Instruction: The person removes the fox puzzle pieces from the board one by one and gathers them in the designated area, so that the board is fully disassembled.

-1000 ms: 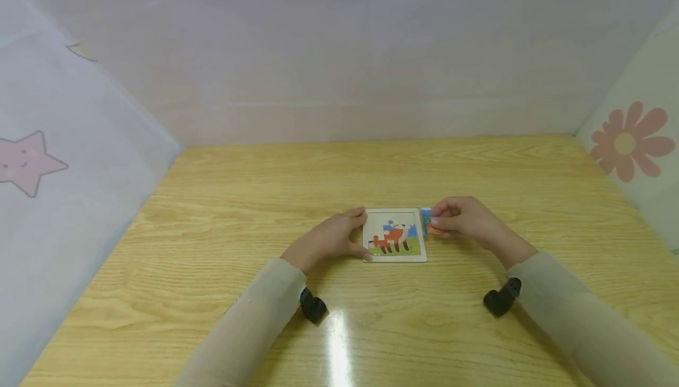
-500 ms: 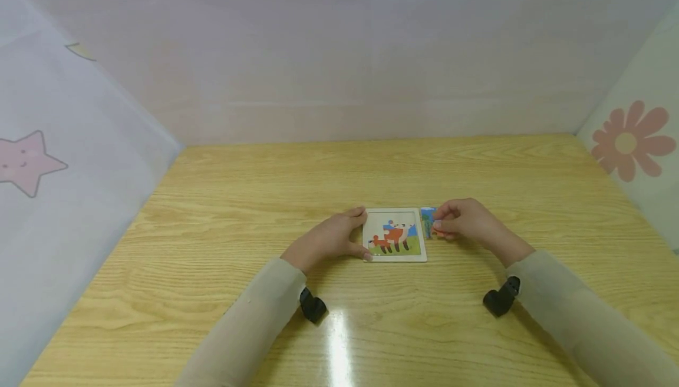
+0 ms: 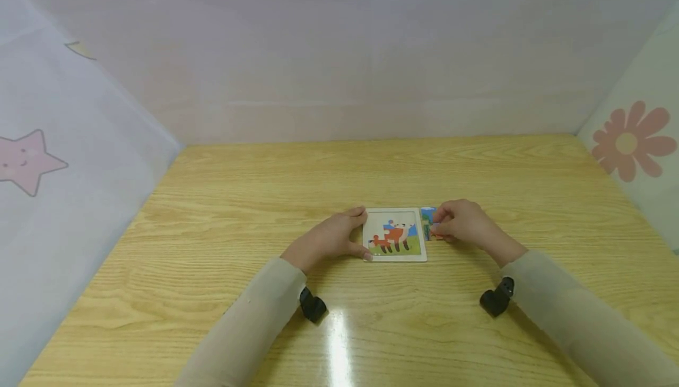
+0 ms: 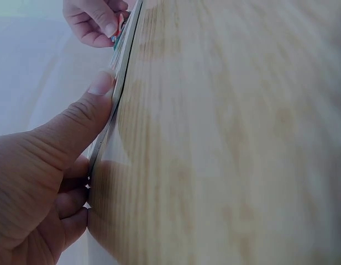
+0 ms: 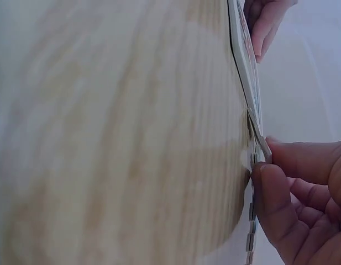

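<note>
A pale backdrop (image 3: 339, 51) encloses your desk (image 3: 265, 198) on three sides, with one pink star (image 3: 30, 163), cut off at the edge, on the left and one red flower (image 3: 631, 142) on the right; two black cameras (image 3: 313, 306) sit at your two sleeves (image 3: 249, 322). Your right hand (image 3: 460, 221) covers some of the loose pieces (image 3: 427, 215) just beside the right edge of the puzzle board (image 3: 395, 259), so their number cannot be told. That hand pinches one tilted piece (image 5: 260, 136), its picture mostly hidden. Your left hand (image 3: 335, 235) grips the single board by its left edge, thumb over the rim. The board lies on the desk between your two hands, its fox picture (image 3: 396, 236) partly filled, with pale base showing at upper left.
</note>
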The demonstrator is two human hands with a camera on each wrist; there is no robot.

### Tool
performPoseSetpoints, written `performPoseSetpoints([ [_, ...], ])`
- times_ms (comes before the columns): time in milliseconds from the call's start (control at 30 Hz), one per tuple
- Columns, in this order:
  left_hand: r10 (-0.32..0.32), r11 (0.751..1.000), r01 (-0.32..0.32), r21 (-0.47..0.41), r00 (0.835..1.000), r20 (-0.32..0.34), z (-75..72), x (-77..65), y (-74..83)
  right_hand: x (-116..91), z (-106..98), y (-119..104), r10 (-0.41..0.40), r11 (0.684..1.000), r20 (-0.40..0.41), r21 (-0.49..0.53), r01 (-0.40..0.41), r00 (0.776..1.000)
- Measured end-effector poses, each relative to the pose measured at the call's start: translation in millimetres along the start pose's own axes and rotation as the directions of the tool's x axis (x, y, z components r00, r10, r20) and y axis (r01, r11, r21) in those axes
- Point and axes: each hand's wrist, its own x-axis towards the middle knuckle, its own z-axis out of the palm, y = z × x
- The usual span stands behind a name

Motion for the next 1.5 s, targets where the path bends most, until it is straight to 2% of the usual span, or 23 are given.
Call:
performPoseSetpoints([
  [233,-0.002,1.000,0.002,0.009,1.000,0.006,-1.2,-0.6,1.1,-3.7,2.0,-6.6,-0.017,0.994,-0.026,-0.105,0.014,1.000],
  [467,0.007,1.000,-0.007,-0.003,1.000,0.006,-2.5,-0.4,2.8,-3.8,2.1,-6.0,-0.059,0.972,-0.065,-0.230,0.042,0.996],
  [667,0.017,1.000,-0.017,0.001,1.000,-0.001,-2.7,-0.5,3.6,-4.4,3.0,-4.8,-0.067,0.961,-0.086,-0.273,0.042,0.994],
  [967,-0.002,1.000,0.002,-0.016,1.000,0.013,-2.5,-1.7,5.0,-4.5,4.2,-4.2,-0.046,0.969,-0.074,-0.245,0.027,0.996],
  [1267,0.021,1.000,-0.021,0.013,1.000,0.000,-0.6,-0.7,1.0,-6.9,4.4,-5.3,-0.070,0.972,-0.087,-0.228,0.048,0.994],
  [1500,0.009,1.000,-0.009,0.000,1.000,0.008,0.7,-0.7,-0.4,-7.1,0.8,-5.4,-0.055,0.985,-0.109,-0.169,0.036,0.992],
])
